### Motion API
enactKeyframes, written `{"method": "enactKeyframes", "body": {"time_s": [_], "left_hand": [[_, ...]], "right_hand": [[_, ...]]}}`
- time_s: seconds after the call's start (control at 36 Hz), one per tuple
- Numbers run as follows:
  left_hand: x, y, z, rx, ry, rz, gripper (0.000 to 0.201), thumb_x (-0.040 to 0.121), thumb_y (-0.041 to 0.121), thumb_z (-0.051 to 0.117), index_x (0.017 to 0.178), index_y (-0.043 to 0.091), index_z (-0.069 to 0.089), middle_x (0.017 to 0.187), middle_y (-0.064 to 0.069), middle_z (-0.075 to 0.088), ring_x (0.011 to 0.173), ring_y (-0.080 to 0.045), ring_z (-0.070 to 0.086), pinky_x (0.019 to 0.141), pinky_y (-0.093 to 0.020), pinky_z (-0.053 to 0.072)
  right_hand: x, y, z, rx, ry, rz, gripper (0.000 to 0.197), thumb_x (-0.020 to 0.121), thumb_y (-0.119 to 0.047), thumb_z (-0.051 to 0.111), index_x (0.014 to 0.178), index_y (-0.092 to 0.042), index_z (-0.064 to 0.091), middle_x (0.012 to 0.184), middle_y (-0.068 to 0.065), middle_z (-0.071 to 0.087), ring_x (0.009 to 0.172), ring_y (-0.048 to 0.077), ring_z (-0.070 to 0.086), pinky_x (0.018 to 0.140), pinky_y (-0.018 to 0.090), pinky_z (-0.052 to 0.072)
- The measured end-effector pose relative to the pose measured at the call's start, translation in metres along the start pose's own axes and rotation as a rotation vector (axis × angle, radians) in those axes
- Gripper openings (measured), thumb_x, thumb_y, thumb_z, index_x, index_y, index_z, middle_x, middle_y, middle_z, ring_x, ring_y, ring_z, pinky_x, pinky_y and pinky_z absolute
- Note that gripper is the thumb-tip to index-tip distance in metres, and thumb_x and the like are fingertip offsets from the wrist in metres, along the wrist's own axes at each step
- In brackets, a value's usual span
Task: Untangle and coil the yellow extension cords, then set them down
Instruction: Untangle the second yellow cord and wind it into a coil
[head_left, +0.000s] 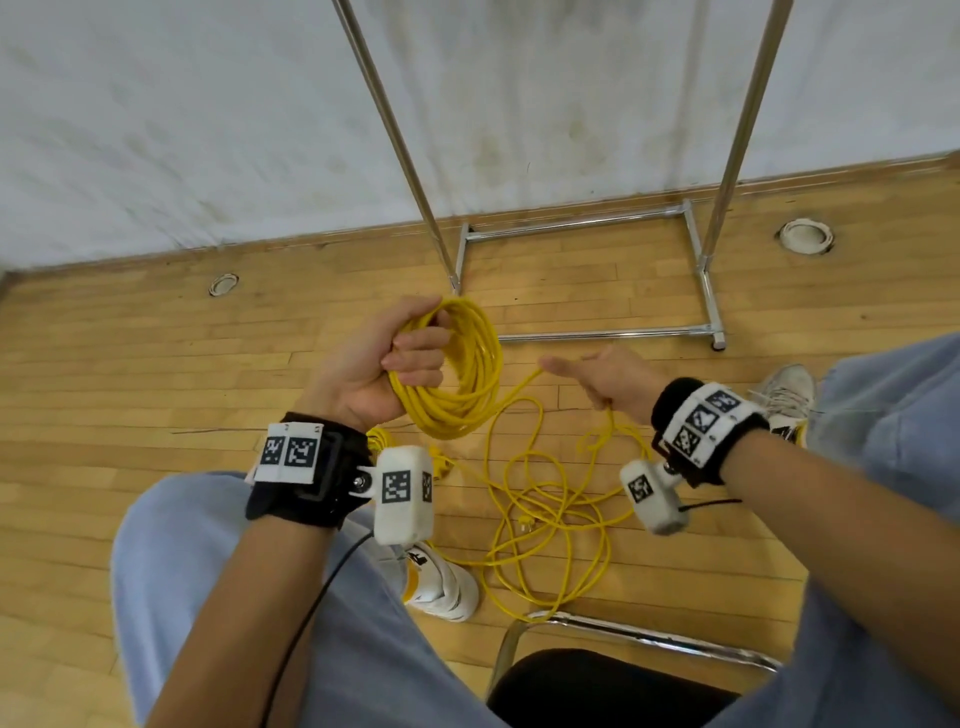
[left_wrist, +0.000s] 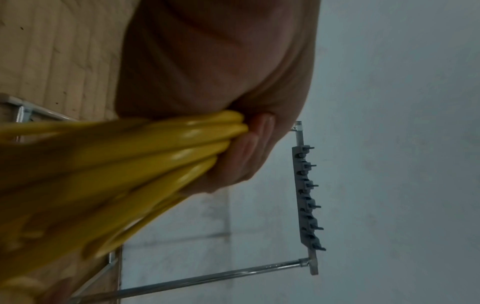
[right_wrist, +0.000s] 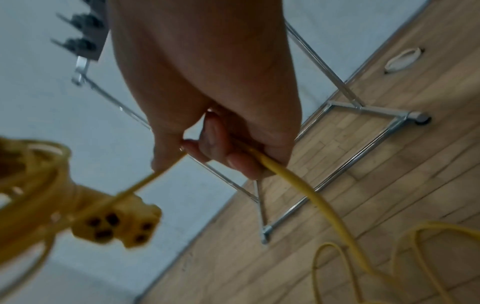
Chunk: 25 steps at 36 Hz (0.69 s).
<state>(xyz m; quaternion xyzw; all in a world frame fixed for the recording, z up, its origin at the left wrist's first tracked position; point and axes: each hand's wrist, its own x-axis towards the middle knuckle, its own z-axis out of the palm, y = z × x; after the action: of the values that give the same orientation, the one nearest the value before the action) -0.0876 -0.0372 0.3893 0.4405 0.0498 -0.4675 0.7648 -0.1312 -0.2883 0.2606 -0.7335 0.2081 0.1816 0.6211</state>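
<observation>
My left hand (head_left: 395, 358) grips a coil of yellow extension cord (head_left: 462, 395) made of several loops, held above the wooden floor. In the left wrist view the looped strands (left_wrist: 155, 156) run under the curled fingers (left_wrist: 249, 148). My right hand (head_left: 608, 379) holds a single strand of the same cord (right_wrist: 285, 174), which stretches left to the coil and drops to a loose tangle of yellow cord (head_left: 550, 519) on the floor. A yellow multi-outlet socket end (right_wrist: 116, 224) hangs beside the coil in the right wrist view.
A chrome garment rack (head_left: 587, 228) stands by the white wall, its base on the floor just beyond my hands. My knees in blue jeans flank the tangle, with a white shoe (head_left: 441, 582) beside it. A chair's chrome frame (head_left: 639, 634) and black seat lie below.
</observation>
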Motion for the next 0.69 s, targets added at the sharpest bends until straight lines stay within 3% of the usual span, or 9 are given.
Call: {"method": "enactKeyframes", "body": {"time_s": [0.08,0.14,0.22,0.31,0.36,0.44,0.56,0.64,0.69], "left_hand": [[0.002,-0.007,0.008,0.065,-0.025,-0.098,0.023,0.103,0.029,0.041,0.089,0.012,0.049,0.044,0.011,0.037,0.028,-0.004,0.036,0.033,-0.015,0.024],[0.003,-0.014,0.013,0.104,-0.047,-0.154,0.022,0.103,0.027,0.041,0.089,0.012,0.049,0.045,0.011,0.037,0.029,-0.003,0.035,0.033,-0.015,0.026],[0.007,-0.027,0.023,0.218,0.01,-0.16,0.02,0.1,0.025,0.046,0.084,0.014,0.048,0.044,0.011,0.033,0.029,-0.001,0.03,0.033,-0.015,0.021],[0.016,-0.042,0.03,0.258,0.113,-0.138,0.027,0.102,0.025,0.046,0.077,0.016,0.05,0.045,0.011,0.031,0.03,-0.001,0.026,0.035,-0.016,0.019],[0.023,-0.051,0.032,0.275,0.169,-0.122,0.033,0.106,0.025,0.043,0.078,0.018,0.06,0.047,0.011,0.03,0.032,-0.001,0.026,0.037,-0.017,0.019],[0.032,-0.065,0.037,0.326,0.228,-0.099,0.027,0.107,0.024,0.043,0.089,0.021,0.062,0.049,0.009,0.029,0.033,-0.004,0.025,0.034,-0.018,0.022],[0.041,-0.084,0.042,0.419,0.356,-0.03,0.045,0.104,0.025,0.052,0.06,0.021,0.059,0.054,0.004,0.032,0.039,-0.01,0.028,0.04,-0.022,0.026],[0.044,-0.094,0.048,0.442,0.409,-0.009,0.041,0.106,0.029,0.053,0.066,0.016,0.05,0.049,0.005,0.037,0.041,-0.011,0.029,0.042,-0.022,0.027],[0.046,-0.099,0.05,0.447,0.41,-0.004,0.042,0.106,0.028,0.053,0.066,0.015,0.052,0.049,0.005,0.037,0.041,-0.011,0.03,0.042,-0.022,0.028]], "right_hand": [[0.0,-0.018,-0.004,0.145,-0.071,0.026,0.032,0.085,-0.038,0.083,0.084,-0.014,0.063,0.057,-0.005,0.037,0.05,0.011,0.028,0.048,0.025,0.027],[-0.002,-0.032,-0.009,0.204,-0.079,0.038,0.025,0.093,-0.031,0.076,0.103,-0.01,0.066,0.061,-0.004,0.048,0.047,0.008,0.031,0.044,0.022,0.027],[-0.008,-0.054,-0.016,0.27,-0.116,0.043,0.02,0.102,-0.028,0.062,0.109,-0.01,0.062,0.071,0.002,0.067,0.047,0.006,0.038,0.041,0.016,0.03],[-0.022,-0.073,-0.015,0.206,-0.178,0.012,0.024,0.105,-0.032,0.054,0.109,-0.009,0.061,0.081,0.009,0.073,0.048,0.006,0.041,0.04,0.015,0.03],[-0.033,-0.08,-0.008,0.112,-0.191,-0.033,0.029,0.105,-0.034,0.055,0.108,-0.007,0.064,0.082,0.01,0.072,0.049,0.007,0.044,0.041,0.016,0.03],[-0.048,-0.083,0.004,-0.152,-0.133,-0.17,0.034,0.104,-0.038,0.057,0.105,-0.005,0.066,0.08,0.01,0.066,0.05,0.01,0.048,0.042,0.021,0.033],[-0.061,-0.084,0.013,-0.553,-0.043,-0.323,0.039,0.103,-0.047,0.057,0.101,-0.009,0.063,0.074,0.009,0.067,0.051,0.015,0.054,0.048,0.025,0.04],[-0.067,-0.086,0.015,-0.712,0.01,-0.347,0.038,0.104,-0.047,0.054,0.105,-0.01,0.061,0.085,0.007,0.065,0.062,0.015,0.054,0.055,0.03,0.042],[-0.069,-0.085,0.014,-0.759,0.041,-0.353,0.039,0.104,-0.047,0.053,0.106,-0.009,0.06,0.084,0.007,0.065,0.064,0.017,0.056,0.061,0.033,0.046]]}}
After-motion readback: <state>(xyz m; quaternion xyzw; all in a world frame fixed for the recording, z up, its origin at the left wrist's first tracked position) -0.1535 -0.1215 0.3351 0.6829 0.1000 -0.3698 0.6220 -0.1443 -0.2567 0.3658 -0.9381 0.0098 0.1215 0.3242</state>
